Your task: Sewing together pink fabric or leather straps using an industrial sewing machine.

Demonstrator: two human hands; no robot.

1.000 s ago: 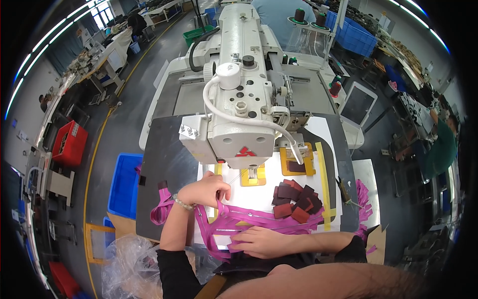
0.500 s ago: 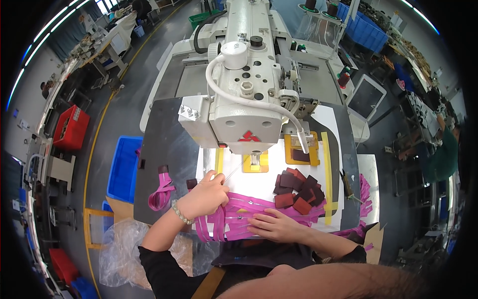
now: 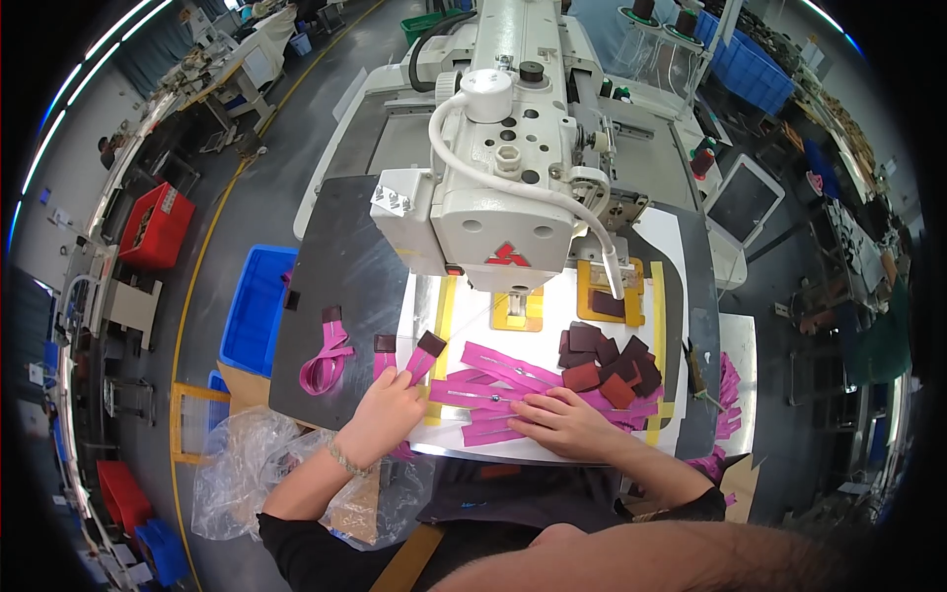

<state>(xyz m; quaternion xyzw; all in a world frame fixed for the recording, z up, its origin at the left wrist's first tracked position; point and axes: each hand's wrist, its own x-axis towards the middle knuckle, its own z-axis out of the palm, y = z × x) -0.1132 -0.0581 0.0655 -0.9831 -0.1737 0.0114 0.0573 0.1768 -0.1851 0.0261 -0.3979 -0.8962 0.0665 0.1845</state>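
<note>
My left hand (image 3: 393, 412) is closed on pink zipper tapes (image 3: 419, 363) with dark end tabs, at the left of the white work plate (image 3: 459, 316). My right hand (image 3: 557, 424) lies with fingers apart on a pile of more pink zippers (image 3: 473, 395). Just beyond it are several dark maroon and red patches (image 3: 617, 390). The sewing head (image 3: 493, 227) overhangs a yellow clamp plate (image 3: 513, 324), and a second yellow frame (image 3: 631, 311) holds a dark patch to its right. A looped pink zipper (image 3: 321, 375) rests on the dark tabletop at left.
A blue bin (image 3: 247, 311) and a crumpled plastic bag (image 3: 232, 474) are at left, a red crate (image 3: 148, 237) farther out. A tool (image 3: 695, 370) lies right of the plate. Thread spools (image 3: 641, 15) and a screen (image 3: 740, 202) stand behind at right; other workstations line both sides.
My left hand has moved down and left with tabbed zipper ends, away from the main pile. My right hand has shifted slightly up and right, still on the pile.
</note>
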